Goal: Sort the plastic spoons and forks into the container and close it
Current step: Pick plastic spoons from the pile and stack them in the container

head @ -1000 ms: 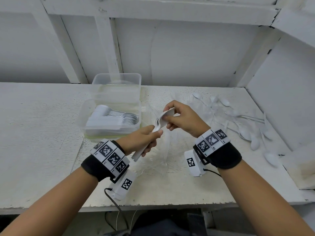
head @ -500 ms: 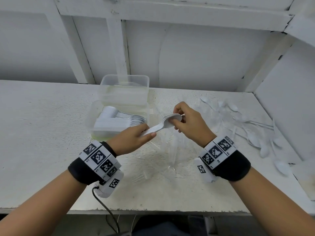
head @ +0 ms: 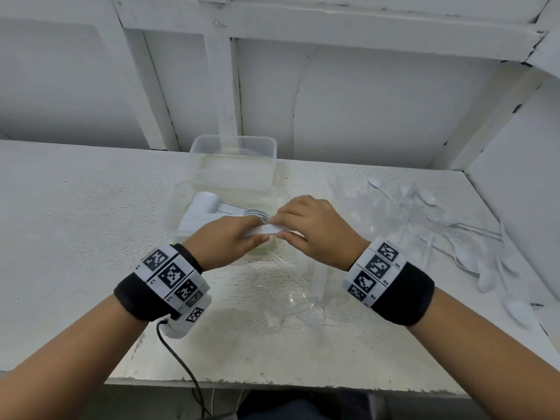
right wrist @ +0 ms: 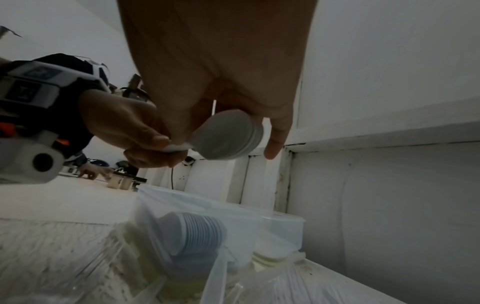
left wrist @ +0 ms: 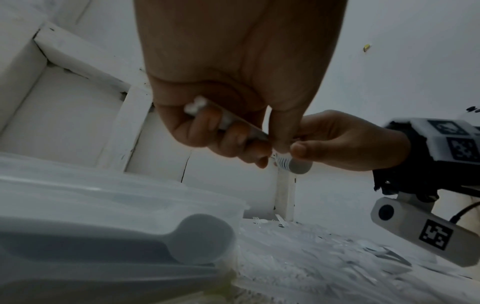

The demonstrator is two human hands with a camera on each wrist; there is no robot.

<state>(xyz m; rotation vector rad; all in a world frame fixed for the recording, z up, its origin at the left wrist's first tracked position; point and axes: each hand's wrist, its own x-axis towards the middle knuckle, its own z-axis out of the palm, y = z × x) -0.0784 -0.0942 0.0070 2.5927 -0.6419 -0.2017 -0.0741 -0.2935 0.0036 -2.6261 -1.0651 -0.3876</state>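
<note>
Both hands are holding 1 nested stack of white plastic spoons [head: 263, 230] just above the near right corner of the clear container [head: 181, 204]. Left hand [head: 225, 242] is gripping the handle end, fingers curled around the handles; left wrist view shows the handle tips [left wrist: 197, 106] poking out past the palm. Right hand [head: 312, 227] is pinching the bowl end, thumb under and fingers over; right wrist view shows the stacked bowls [right wrist: 228, 135] clamped between thumb and fingers.

Container is sitting open on the white tabletop [head: 75, 225], and its hinged lid [head: 233, 147] is standing up behind it. Inside, a row of nested white spoons [head: 218, 207] is lying along the base, bowls pointing right.

Loose white spoons [head: 466, 256] are lying scattered on the tabletop at the right, well apart from the container. Clear plastic forks [head: 291, 301] are lying on the tabletop under and in front of the hands; count is unclear.
</note>
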